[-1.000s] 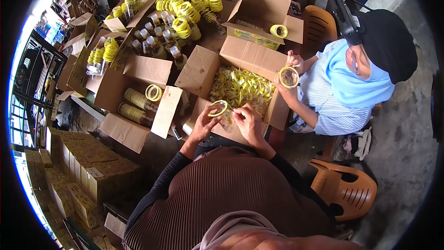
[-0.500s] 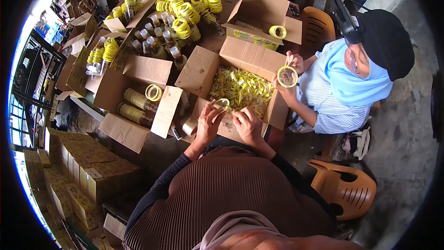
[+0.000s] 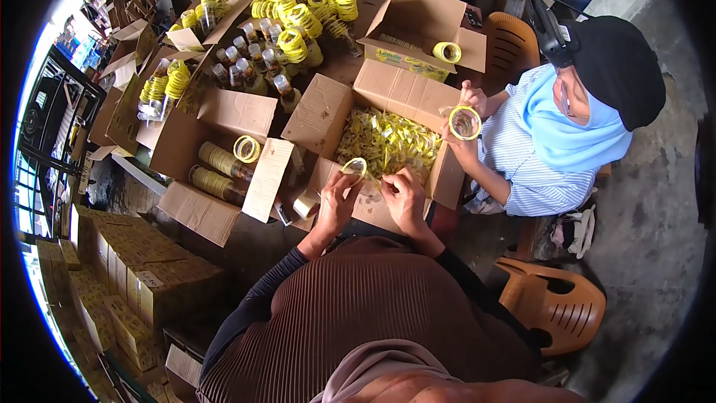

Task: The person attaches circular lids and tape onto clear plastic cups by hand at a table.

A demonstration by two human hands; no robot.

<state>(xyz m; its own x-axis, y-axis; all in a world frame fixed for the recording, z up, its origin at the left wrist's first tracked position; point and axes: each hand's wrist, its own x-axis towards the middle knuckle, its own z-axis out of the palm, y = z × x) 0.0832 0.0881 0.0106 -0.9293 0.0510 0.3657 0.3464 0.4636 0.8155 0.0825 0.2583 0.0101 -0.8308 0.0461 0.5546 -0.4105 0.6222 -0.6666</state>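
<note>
While the left hand [image 3: 337,203] is pinching a yellow ring [image 3: 365,168] by the desk's [image 3: 339,66] near edge, the curled right hand [image 3: 405,198] is hiding any hold.

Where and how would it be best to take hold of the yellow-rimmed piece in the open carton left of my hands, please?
I'd pinch the yellow-rimmed piece by its rim, coming from above: the round opening faces up from the open carton. The left hand is nearer, but holds a yellow ring.
</note>
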